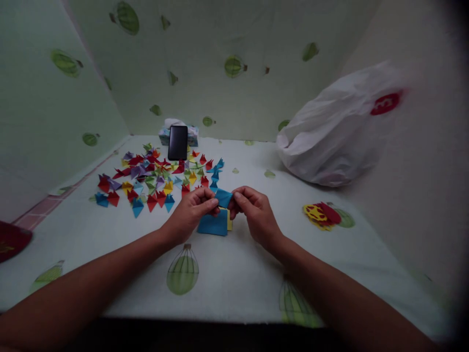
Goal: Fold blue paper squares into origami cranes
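A small folded piece of blue paper (223,197) is held up between both hands, just above the table. My left hand (194,209) pinches its left side between thumb and fingers. On the opposite side, my right hand (253,209) grips the right corner the same way. Below them lies a stack of square paper sheets (213,223), blue on top, with a yellow edge showing at its right. Beyond my left hand spreads a crowd of small folded paper figures (160,198) in red, blue, yellow, purple and green.
A dark phone (178,143) leans against a tissue box (193,137) at the back. To the right stands a bulging white plastic bag (330,137). Red and yellow cut-outs (320,215) lie in front of it. A dark red object (13,240) sits at the left edge.
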The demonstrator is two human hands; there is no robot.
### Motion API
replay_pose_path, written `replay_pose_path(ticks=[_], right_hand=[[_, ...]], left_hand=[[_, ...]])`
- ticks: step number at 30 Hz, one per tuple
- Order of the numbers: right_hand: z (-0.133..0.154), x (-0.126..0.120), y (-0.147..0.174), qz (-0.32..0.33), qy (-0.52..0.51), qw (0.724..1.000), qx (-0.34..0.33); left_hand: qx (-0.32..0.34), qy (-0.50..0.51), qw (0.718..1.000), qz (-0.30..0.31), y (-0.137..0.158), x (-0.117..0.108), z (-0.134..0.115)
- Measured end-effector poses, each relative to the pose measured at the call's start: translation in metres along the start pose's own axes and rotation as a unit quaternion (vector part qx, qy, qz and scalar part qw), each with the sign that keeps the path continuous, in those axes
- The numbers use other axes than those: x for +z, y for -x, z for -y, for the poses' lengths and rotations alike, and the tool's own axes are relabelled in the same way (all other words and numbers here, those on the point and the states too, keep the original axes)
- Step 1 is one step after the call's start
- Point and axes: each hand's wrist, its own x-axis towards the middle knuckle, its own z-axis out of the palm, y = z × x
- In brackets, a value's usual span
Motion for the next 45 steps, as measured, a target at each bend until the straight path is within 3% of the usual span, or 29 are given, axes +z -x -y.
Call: replay_pose_path(ticks=[6,10,14,21,26,31,36,41,45], right_hand=[[0.006,0.002,0.003,0.001,0.056,0.998,0.002],[0.008,0.001,0.003,0.006,0.063,0.998,-0.016],[0.007,-0.001,-0.001,0.029,0.063,0.998,0.007],[0.005,-0.003,-0.001,0.034,0.09,0.995,-0.012],[0.006,0.003,0.006,0.001,0.115,0.991,-0.066],[0.004,0.006,0.009,-0.002,0.087,0.993,-0.078],[0.0,0.003,0.003,0.022,0.069,0.996,-0.059],[0.003,-0.002,-0.001,0.038,0.077,0.994,-0.068],[0.003,-0.003,-0.001,0.024,0.071,0.996,-0.043]], left_hand=[[0.033,-0.068,0.997,0.021,0.001,-0.003,0.0],[0.038,-0.06,0.997,0.008,-0.001,-0.003,-0.001],[0.076,-0.086,0.993,-0.009,-0.003,-0.006,-0.002],[0.143,-0.227,0.963,0.007,-0.003,-0.01,-0.006],[0.108,-0.16,0.981,0.009,-0.002,-0.005,-0.005],[0.084,-0.152,0.984,0.03,0.001,-0.002,-0.004],[0.137,-0.241,0.961,0.013,0.001,-0.006,-0.007],[0.155,-0.33,0.93,0.043,-0.001,-0.008,-0.011],[0.102,-0.253,0.961,0.049,-0.001,-0.006,-0.011]])
